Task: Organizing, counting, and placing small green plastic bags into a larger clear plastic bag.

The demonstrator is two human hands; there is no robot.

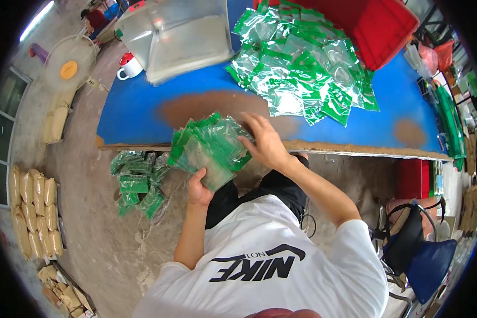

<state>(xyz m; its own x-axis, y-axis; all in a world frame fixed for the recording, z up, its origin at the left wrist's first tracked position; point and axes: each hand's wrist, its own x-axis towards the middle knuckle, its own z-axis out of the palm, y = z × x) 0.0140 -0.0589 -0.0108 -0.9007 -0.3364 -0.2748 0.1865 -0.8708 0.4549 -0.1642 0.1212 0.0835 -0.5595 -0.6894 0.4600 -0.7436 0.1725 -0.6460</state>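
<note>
From here I see the left hand (199, 190) gripping green-and-clear packets (212, 146); the right hand (267, 144) spreads open fingers beside them; contact unclear.

- The left hand (199, 190) grips a fanned stack of clear-and-green packets (213, 146) by its near edge, over the person's lap.
- The right hand (269, 144) is at the stack's right side, thumb and fingers spread; whether it touches is hard to tell.
- Beyond, a worn blue table (138, 114) carries a large heap of similar packets (302, 63).
- A red bin (384, 32) stands at the heap's far right.
- Far left on the table are a translucent container (188, 50) and a white mug (130, 69) with red on top.
- Below the table's left part, green bundles (135, 183) lie on the floor.
- At right stands a dark blue chair (432, 262).
</note>
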